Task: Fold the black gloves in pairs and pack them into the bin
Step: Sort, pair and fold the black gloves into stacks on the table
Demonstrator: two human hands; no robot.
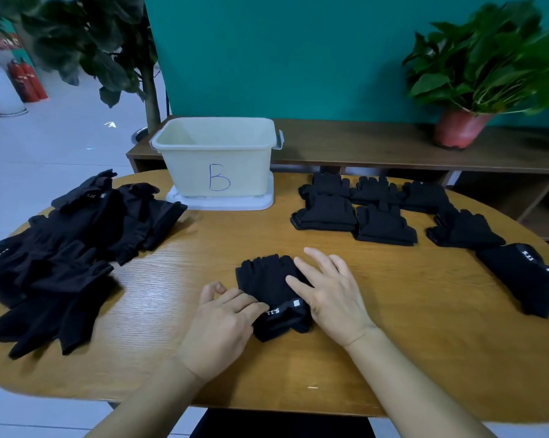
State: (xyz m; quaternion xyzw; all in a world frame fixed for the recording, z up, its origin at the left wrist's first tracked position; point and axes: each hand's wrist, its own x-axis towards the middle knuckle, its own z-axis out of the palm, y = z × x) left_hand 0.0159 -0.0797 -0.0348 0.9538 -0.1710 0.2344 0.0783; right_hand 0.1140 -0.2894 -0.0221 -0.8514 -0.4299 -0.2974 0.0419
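A pair of black gloves [268,282] lies stacked on the wooden table [393,343] near its front edge. My left hand [222,320] rests its fingertips on the cuff end at the white lettering. My right hand [333,290] lies flat with straight fingers across the gloves' right side. A loose heap of black gloves [67,254] covers the table's left part. Several folded pairs [383,213] sit in rows at the right, with one more pair [522,276] nearer the right edge. The cream bin [216,159], marked with a blue B, stands at the back on its white lid.
A brown shelf unit [377,147] runs behind the table and carries a potted plant [475,83]. A taller plant [108,52] stands on the floor at the back left. Bare wood lies between the heap and the gloves under my hands.
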